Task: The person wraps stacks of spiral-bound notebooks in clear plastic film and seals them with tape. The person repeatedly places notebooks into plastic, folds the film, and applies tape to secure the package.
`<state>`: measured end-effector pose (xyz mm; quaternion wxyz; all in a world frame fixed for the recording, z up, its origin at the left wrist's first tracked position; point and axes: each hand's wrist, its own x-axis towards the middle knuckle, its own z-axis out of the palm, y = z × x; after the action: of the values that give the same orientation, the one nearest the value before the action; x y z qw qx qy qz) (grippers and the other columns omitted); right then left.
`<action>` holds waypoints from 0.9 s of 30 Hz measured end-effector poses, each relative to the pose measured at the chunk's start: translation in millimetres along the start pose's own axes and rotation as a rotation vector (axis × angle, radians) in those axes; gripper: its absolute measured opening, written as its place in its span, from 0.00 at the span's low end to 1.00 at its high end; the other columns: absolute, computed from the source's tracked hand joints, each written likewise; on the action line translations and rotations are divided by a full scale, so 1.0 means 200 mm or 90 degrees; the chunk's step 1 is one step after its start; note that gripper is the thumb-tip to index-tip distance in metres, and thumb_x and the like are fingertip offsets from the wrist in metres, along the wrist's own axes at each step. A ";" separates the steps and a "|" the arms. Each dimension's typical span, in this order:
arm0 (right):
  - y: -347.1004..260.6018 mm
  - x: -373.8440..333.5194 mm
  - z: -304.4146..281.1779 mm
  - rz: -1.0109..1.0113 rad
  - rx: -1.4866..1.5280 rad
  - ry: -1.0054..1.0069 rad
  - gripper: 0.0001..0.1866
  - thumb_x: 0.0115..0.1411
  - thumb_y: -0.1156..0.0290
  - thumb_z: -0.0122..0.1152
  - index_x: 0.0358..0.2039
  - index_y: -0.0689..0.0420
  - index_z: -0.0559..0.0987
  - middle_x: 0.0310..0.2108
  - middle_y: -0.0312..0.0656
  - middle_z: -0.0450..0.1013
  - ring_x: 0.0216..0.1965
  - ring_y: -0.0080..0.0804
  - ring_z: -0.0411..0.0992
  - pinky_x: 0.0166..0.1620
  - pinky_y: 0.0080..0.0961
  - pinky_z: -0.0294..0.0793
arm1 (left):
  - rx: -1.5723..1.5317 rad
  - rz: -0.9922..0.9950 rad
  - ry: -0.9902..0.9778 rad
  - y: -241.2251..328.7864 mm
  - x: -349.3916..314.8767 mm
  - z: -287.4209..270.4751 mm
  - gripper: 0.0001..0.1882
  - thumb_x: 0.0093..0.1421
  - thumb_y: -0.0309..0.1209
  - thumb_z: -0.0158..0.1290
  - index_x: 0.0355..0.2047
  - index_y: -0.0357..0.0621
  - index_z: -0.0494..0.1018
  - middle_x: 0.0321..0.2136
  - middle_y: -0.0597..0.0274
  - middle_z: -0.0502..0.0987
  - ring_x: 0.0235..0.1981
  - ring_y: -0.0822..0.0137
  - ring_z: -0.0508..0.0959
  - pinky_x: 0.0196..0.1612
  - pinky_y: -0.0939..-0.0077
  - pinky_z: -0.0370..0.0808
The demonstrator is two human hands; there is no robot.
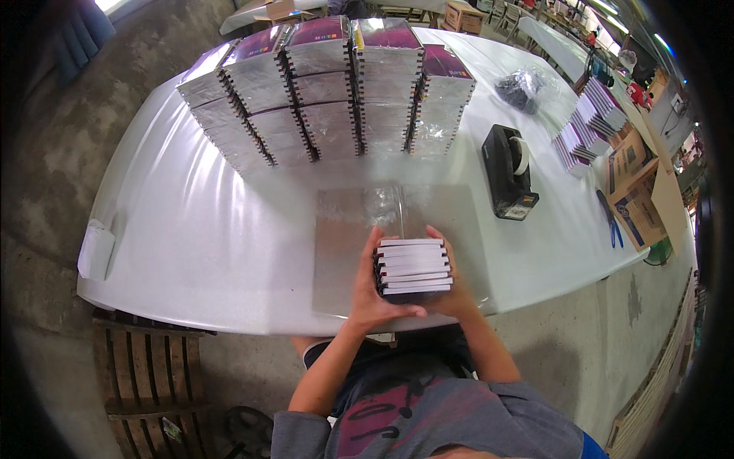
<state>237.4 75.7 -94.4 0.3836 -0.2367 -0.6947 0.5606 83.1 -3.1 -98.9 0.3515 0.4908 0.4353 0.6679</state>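
Marked with small coloured lettering on purple top covers, in the rows of wrapped notebooks [321, 96] ranged along the far side of the white worktop [191, 229]. Marked too with dark print and a blue emblem on the cardboard box [636, 162] at the right edge, and with a pale label on the near end of the black tape dispenser [501, 172]. Lettered in dark over a reddish patch on the grey shirt [459, 402].

Grasping a small stack of notebooks [414, 268] between left hand [368, 294] and right hand [456, 291], with white page edges showing. Opened about as wide as the stack, with the hands against opposite sides and the left thumb along the near side. Held close to the near edge of the worktop, above a clear plastic sheet [336, 237]. Cannot tell of any contact between stack and sheet.

Lying farther right: blue-handled scissors [613, 229] just beside the box, and purple-and-white booklets [589, 126] in uneven piles. Set farther back, near the booklets: a crumpled clear bag [527, 86] around something dark.
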 end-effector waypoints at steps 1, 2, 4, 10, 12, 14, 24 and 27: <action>0.02 0.00 0.01 -0.021 -0.038 -0.002 0.61 0.27 0.73 0.81 0.62 0.58 0.54 0.55 0.45 0.59 0.57 0.36 0.61 0.59 0.31 0.60 | 0.026 0.012 0.019 -0.01 0.00 0.01 0.73 0.21 0.43 0.77 0.65 0.39 0.42 0.58 0.47 0.59 0.61 0.55 0.59 0.63 0.61 0.56; 0.03 0.01 0.02 -0.043 -0.077 -0.004 0.59 0.27 0.73 0.81 0.61 0.58 0.55 0.55 0.44 0.59 0.56 0.36 0.61 0.59 0.31 0.60 | 0.053 0.024 0.037 -0.02 0.00 0.01 0.70 0.23 0.42 0.77 0.63 0.39 0.46 0.57 0.47 0.62 0.60 0.56 0.62 0.62 0.62 0.58; 0.09 0.00 0.02 -0.128 -0.199 -0.002 0.55 0.29 0.73 0.80 0.59 0.59 0.57 0.51 0.44 0.63 0.53 0.35 0.64 0.57 0.30 0.63 | 0.098 0.004 0.071 -0.04 -0.01 0.03 0.63 0.25 0.41 0.76 0.60 0.37 0.52 0.53 0.50 0.67 0.55 0.59 0.67 0.58 0.66 0.63; 0.03 0.05 0.03 0.022 -0.093 0.027 0.47 0.35 0.68 0.79 0.54 0.61 0.62 0.44 0.42 0.70 0.46 0.33 0.71 0.51 0.28 0.68 | 0.151 -0.112 0.095 0.05 0.06 0.05 0.49 0.33 0.41 0.74 0.52 0.36 0.60 0.45 0.51 0.74 0.46 0.59 0.76 0.50 0.69 0.71; -0.04 0.10 0.03 0.050 0.031 0.079 0.39 0.39 0.67 0.77 0.51 0.60 0.67 0.44 0.42 0.72 0.45 0.31 0.71 0.50 0.28 0.70 | 0.231 -0.150 0.054 0.17 0.13 0.01 0.48 0.36 0.44 0.72 0.53 0.36 0.59 0.46 0.47 0.74 0.47 0.56 0.75 0.50 0.67 0.70; -0.18 0.19 -0.02 0.221 0.136 -0.010 0.34 0.41 0.70 0.75 0.49 0.59 0.70 0.42 0.41 0.74 0.44 0.29 0.72 0.50 0.27 0.70 | 0.210 -0.124 0.082 0.14 0.16 -0.08 0.45 0.51 0.49 0.60 0.60 0.37 0.54 0.52 0.37 0.66 0.55 0.47 0.68 0.56 0.60 0.63; -0.06 0.25 -0.30 0.541 0.142 -0.045 0.29 0.44 0.68 0.73 0.48 0.57 0.74 0.42 0.41 0.75 0.43 0.30 0.74 0.51 0.30 0.71 | 0.858 -0.355 -0.042 0.04 -0.14 -0.17 0.37 0.61 0.47 0.46 0.65 0.45 0.49 0.67 0.46 0.40 0.68 0.49 0.41 0.61 0.34 0.39; -0.05 0.32 -0.32 0.578 0.122 -0.071 0.30 0.44 0.68 0.73 0.48 0.57 0.74 0.43 0.42 0.75 0.44 0.31 0.74 0.52 0.31 0.71 | 0.867 -0.365 -0.015 0.02 -0.14 -0.15 0.36 0.61 0.47 0.45 0.65 0.44 0.50 0.67 0.46 0.41 0.68 0.50 0.41 0.61 0.34 0.38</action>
<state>252.5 159.9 -62.6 0.0815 -0.4495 -0.4852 0.7456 62.5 -37.2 -108.3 0.1346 0.4745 0.8607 0.1266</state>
